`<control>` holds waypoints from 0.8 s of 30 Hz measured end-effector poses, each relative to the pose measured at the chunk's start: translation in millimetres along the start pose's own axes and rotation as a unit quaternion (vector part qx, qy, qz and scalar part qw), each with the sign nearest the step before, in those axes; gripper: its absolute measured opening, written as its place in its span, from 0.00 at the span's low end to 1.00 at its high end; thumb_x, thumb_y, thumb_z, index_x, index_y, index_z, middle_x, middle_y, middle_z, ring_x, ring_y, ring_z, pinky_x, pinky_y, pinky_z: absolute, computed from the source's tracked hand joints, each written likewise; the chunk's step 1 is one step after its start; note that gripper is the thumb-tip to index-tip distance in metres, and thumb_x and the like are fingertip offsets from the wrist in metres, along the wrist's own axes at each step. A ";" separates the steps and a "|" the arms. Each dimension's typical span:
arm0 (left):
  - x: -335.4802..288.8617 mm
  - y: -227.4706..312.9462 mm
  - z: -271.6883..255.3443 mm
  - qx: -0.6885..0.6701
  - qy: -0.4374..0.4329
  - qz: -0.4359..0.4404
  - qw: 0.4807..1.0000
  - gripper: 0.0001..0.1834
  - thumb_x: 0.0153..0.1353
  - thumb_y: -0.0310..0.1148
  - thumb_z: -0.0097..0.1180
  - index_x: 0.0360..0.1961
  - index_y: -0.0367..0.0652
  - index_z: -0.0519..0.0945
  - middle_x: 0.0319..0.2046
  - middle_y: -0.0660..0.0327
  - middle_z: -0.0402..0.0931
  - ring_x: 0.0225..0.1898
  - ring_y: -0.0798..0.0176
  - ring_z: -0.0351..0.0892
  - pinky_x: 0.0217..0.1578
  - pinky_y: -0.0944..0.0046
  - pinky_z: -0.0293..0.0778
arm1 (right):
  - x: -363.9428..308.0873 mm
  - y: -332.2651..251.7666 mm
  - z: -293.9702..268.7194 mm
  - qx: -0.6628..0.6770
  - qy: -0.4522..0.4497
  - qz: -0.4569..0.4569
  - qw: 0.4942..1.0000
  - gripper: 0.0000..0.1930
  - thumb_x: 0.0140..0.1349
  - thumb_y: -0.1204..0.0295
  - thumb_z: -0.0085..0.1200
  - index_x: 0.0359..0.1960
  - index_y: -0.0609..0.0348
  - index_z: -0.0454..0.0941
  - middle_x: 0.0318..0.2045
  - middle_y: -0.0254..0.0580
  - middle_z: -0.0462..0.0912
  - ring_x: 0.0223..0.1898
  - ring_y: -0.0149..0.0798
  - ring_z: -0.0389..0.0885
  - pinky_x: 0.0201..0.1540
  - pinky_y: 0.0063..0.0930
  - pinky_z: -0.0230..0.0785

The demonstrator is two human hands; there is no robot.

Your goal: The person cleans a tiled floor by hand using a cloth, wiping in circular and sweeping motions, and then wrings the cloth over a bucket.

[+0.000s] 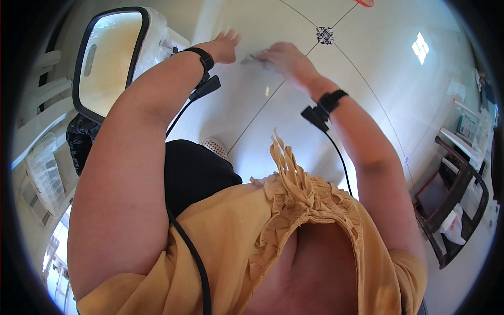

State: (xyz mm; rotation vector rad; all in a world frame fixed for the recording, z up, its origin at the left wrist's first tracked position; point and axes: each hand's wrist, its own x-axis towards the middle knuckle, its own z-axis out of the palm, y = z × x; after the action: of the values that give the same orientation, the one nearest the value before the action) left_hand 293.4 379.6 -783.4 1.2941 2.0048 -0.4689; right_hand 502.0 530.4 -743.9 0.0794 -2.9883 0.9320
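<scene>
The person's left hand (226,49) is hovering half open and apparently empty, while the right hand (290,62), the nearer, is pinching a motion-blurred grey item (253,59) that is projecting leftward between them above the tiled floor (291,118), long axis indeterminate.

The left arm (118,210) reaches forward, bent at the elbow (149,110); the left hand (224,48) has its fingers (230,35) extended and slightly spread. The right arm (362,126) angles inward, also bent; the right hand (286,60), blurred, hovers near the left, its finger closure unclear.
</scene>
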 end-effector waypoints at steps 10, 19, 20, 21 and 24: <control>-5.5 1.4 -12.8 0.119 -0.034 0.071 0.990 0.44 0.59 0.20 0.43 0.77 0.44 0.47 0.77 0.45 0.38 0.77 0.35 0.39 0.75 0.45 0.44 | 68.4 7.3 17.8 -0.086 -0.129 0.022 0.988 0.24 0.57 0.81 0.54 0.53 0.39 0.81 0.49 0.30 0.78 0.59 0.43 0.73 0.56 0.32 0.75; -6.0 2.3 -14.4 0.019 -0.057 0.027 0.998 0.39 0.63 0.25 0.43 0.77 0.45 0.51 0.79 0.54 0.31 0.78 0.39 0.34 0.74 0.44 0.44 | 3.5 22.7 12.1 -0.023 -0.205 0.019 0.978 0.23 0.57 0.82 0.53 0.53 0.44 0.81 0.53 0.32 0.79 0.61 0.43 0.72 0.60 0.32 0.72; -6.0 2.8 -13.8 0.016 -0.050 0.022 0.998 0.42 0.60 0.22 0.43 0.77 0.47 0.48 0.79 0.52 0.32 0.78 0.38 0.37 0.74 0.45 0.46 | -2.3 22.7 10.8 -0.019 -0.193 0.022 0.981 0.25 0.56 0.83 0.53 0.55 0.44 0.80 0.54 0.33 0.78 0.61 0.44 0.72 0.61 0.32 0.71; -6.2 3.3 -13.6 0.014 -0.042 0.016 0.999 0.46 0.58 0.19 0.43 0.78 0.49 0.45 0.79 0.51 0.32 0.77 0.38 0.39 0.73 0.46 0.49 | -6.7 21.7 8.9 -0.021 -0.185 0.036 0.982 0.27 0.56 0.84 0.52 0.58 0.44 0.78 0.56 0.34 0.77 0.62 0.44 0.72 0.62 0.32 0.70; -8.0 4.3 -14.2 0.000 -0.041 0.011 0.999 0.44 0.60 0.22 0.43 0.78 0.50 0.44 0.79 0.51 0.32 0.78 0.39 0.37 0.74 0.45 0.47 | -12.7 12.4 -1.0 0.048 -0.214 0.112 0.969 0.33 0.56 0.86 0.51 0.65 0.44 0.72 0.61 0.37 0.74 0.63 0.46 0.71 0.65 0.32 0.68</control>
State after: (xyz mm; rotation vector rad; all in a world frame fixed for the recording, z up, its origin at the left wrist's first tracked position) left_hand 294.3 385.2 -767.6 1.2747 1.9218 -0.5028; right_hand 514.0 541.7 -750.4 -0.0667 -3.3991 1.2226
